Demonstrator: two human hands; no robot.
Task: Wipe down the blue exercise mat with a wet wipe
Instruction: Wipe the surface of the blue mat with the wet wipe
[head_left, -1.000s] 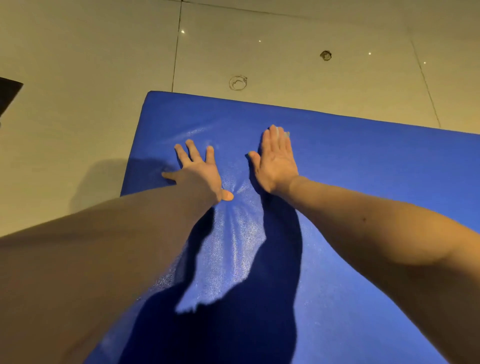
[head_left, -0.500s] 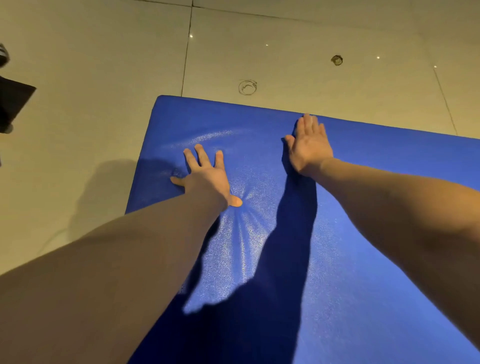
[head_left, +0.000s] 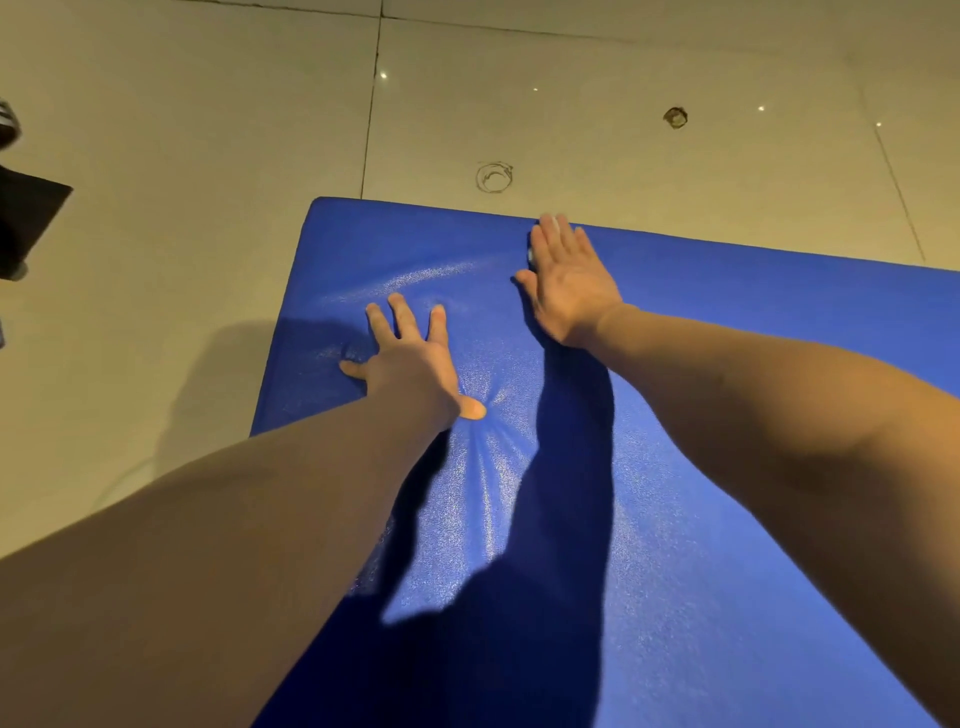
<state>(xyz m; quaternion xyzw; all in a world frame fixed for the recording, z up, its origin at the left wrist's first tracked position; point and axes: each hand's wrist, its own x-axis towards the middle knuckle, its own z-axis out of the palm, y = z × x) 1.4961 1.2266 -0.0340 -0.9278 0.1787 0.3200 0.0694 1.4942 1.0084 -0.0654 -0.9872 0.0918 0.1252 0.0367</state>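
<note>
**Both palms flat on the blue mat**

The blue mat (head_left: 727, 415) lies on a tiled floor (head_left: 182, 130), its far left corner in view. The left hand (head_left: 410, 364) presses into it near the left edge, fingers (head_left: 402, 314) spread and straight, gripping nothing; the padding dimples round the thumb. The right hand (head_left: 571, 283) lies flat by the far edge, fingers straight and together, over a wipe (head_left: 531, 254) that shows only as a pale sliver beside the index finger. A dark object (head_left: 26, 223) sits on the floor at far left.

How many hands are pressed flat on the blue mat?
2. The left hand presses the mat near its left edge; the right hand lies flat at its far edge.
</note>
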